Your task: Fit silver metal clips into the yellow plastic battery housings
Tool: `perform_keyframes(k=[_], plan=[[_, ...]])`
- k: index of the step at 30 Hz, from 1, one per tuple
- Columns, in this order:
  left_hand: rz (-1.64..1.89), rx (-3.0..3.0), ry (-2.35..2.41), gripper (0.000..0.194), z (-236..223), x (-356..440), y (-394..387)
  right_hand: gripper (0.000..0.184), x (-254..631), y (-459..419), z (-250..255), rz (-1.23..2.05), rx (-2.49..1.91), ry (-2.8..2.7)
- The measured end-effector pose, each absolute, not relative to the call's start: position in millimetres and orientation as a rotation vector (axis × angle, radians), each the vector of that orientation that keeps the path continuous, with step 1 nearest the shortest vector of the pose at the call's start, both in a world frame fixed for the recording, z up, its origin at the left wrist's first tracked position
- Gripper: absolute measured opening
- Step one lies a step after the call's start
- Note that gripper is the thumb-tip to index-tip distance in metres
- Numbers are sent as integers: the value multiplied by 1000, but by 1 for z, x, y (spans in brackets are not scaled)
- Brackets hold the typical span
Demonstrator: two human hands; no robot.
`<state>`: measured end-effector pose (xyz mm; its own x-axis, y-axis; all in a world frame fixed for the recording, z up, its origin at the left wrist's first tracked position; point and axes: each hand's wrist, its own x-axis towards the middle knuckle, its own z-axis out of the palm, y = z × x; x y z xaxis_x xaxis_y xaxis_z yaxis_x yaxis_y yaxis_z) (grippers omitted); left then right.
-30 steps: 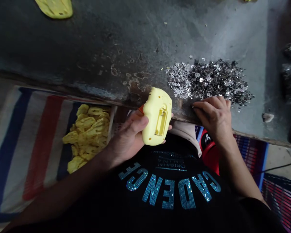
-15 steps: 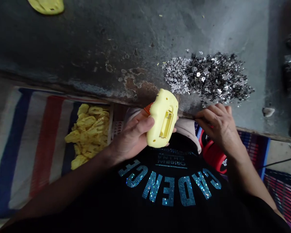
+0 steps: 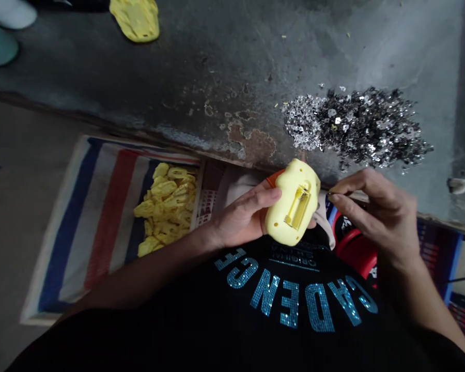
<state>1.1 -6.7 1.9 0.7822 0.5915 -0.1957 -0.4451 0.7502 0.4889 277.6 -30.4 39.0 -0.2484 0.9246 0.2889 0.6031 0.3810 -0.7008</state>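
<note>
My left hand (image 3: 242, 219) is wrapped round a yellow plastic toy casing (image 3: 284, 194), thumb on its near edge. An open battery compartment with a metal contact at its upper end faces up. An orange bit (image 3: 274, 178) shows behind the casing. Just to the right, my right hand (image 3: 387, 217) is closed in a pinch. Between thumb and forefinger sits a tiny metal contact piece (image 3: 328, 193), mostly hidden. Above that hand, a heap of small shiny metal contact pieces (image 3: 364, 124) lies on the worn grey table (image 3: 201, 88).
Left of me, yellow plastic parts (image 3: 166, 206) lie in a crate with a striped cloth (image 3: 104, 217) beside them. Another yellow casing part (image 3: 136, 19) rests on the table top. A red object (image 3: 356, 250) and a blue crate (image 3: 453, 263) stand below the table edge.
My right hand has come away from the metal heap to below the table edge, its pinch now turned toward the casing. My left hand still holds the casing; the view has shifted.
</note>
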Motion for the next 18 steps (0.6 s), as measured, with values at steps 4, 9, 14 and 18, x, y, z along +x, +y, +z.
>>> perform_keyframes(k=[4, 9, 14, 18], plan=[[609, 368, 332, 75, -4, 5, -14, 6, 251, -18, 45, 898, -1100, -1689], [610, 335, 338, 60, -5, 4, -16, 6, 247, -14, 37, 831, -1111, -1762], [586, 371, 339, 74, -3, 6, -15, 7, 254, -15, 39, 779, -1118, -1802], [571, 378, 342, 86, -1, 8, -15, 8, 253, -11, 44, 759, -1101, -1844]])
